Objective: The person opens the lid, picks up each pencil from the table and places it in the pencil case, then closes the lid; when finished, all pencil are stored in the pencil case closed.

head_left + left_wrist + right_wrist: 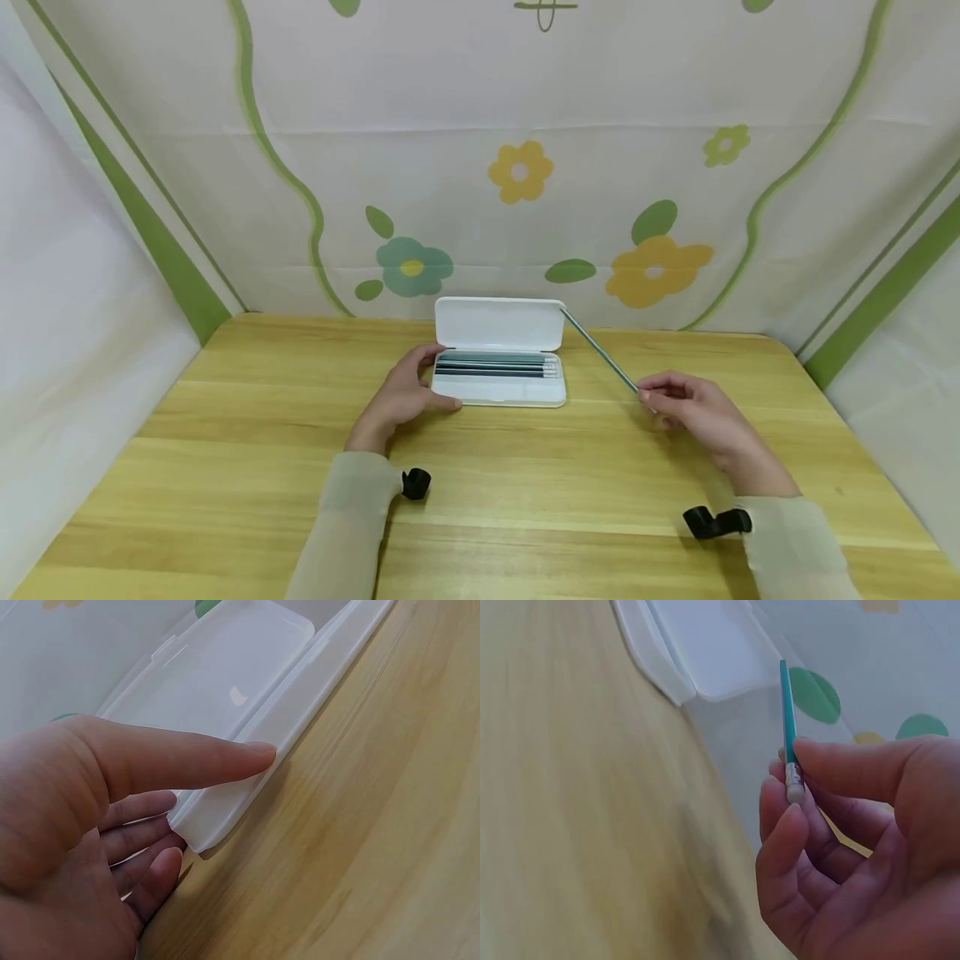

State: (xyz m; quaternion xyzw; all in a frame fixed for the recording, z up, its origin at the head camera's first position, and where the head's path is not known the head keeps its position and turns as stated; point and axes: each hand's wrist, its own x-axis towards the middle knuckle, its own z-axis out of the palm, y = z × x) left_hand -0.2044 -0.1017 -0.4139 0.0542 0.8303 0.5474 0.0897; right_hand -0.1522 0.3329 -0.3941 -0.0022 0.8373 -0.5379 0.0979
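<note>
A white pencil case lies on the table with its lid raised at the back. Several dark pencils lie side by side in it, their eraser ends to the right. My left hand holds the case's left end, thumb along the front edge and fingers round the side; the left wrist view shows this thumb on the front wall. To the right, my right hand pinches a teal pencil near its eraser. This pencil slants up and left, its far end appearing near the lid's right corner.
The light wooden table spreads in front and to both sides. Behind it hangs a pale cloth with printed flowers, close to the raised lid. White cloth borders the left side. A black wrist mount sits on the right sleeve.
</note>
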